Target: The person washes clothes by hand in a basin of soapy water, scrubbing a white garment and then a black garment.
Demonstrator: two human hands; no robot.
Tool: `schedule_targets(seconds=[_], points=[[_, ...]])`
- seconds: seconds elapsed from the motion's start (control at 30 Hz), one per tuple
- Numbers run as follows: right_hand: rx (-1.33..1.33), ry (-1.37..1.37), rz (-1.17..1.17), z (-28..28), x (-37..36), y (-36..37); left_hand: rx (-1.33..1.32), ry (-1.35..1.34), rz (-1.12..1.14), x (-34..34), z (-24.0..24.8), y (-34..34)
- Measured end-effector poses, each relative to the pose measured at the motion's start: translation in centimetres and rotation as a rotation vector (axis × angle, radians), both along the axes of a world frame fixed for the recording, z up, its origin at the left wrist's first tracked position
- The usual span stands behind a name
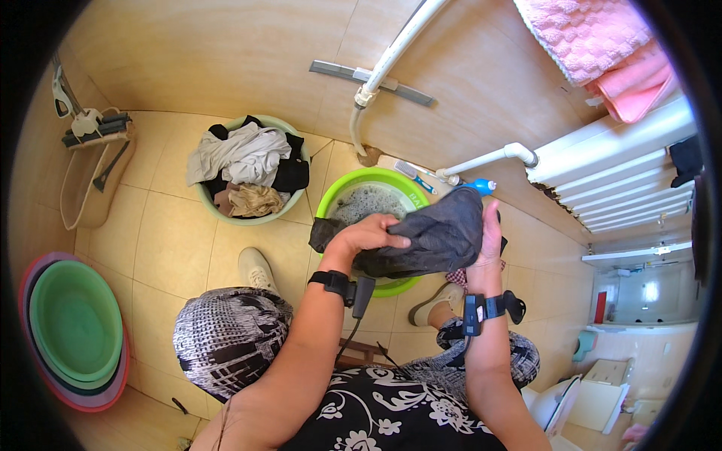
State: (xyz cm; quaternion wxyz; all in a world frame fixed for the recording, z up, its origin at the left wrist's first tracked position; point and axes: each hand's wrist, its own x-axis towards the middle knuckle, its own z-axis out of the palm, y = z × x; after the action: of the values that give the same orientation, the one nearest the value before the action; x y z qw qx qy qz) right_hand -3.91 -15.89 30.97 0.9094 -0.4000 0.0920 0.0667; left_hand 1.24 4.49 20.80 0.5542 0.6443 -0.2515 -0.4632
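Note:
A wet dark grey garment point(432, 233) is held up over a bright green basin point(325, 197) of sudsy water. My left hand point(374, 234) is closed on the garment's near-left part, thumb and fingers gripping the cloth. At its right edge, my right hand point(490, 234) holds the garment against the palm, one digit pointing up along the side; the other fingers are mostly hidden behind the cloth. A dark end of fabric hangs over the basin's left rim. Black straps with small devices sit on both wrists.
A pale green tub point(248, 220) of heaped clothes point(252, 154) stands back left. Stacked basins point(75, 323) lean at the left, below a mop bucket point(94, 180). Beyond the green basin lie a brush point(414, 177) and a blue bottle point(480, 186). A radiator point(624, 173) lines the right wall.

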Motion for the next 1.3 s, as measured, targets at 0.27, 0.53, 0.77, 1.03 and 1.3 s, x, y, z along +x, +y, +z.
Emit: schedule_targets(seconds=[0.27, 0.53, 0.77, 1.03, 1.3], points=[[-1.363, -0.003, 0.781, -4.1, 1.4, 1.7, -1.006, 0.956, 0.784, 0.3, -6.7, 2.1], [-0.638, 0.407, 0.197, -14.6, 1.9, -3.8, -0.829, 1.313, 1.026, 1.9, -10.5, 1.2], [-1.089, 0.29, 0.067, -22.0, 6.3, -4.8, -0.364, 1.001, 1.366, 1.3, -13.7, -1.2], [-1.72, 0.058, 0.468, -27.2, 7.1, 1.9, 0.175, 0.476, 1.253, -0.4, -18.7, -2.5], [-1.231, 0.099, 1.109, -22.3, 3.7, -0.2, 0.463, 0.421, 0.947, -0.5, -18.8, -1.8]])
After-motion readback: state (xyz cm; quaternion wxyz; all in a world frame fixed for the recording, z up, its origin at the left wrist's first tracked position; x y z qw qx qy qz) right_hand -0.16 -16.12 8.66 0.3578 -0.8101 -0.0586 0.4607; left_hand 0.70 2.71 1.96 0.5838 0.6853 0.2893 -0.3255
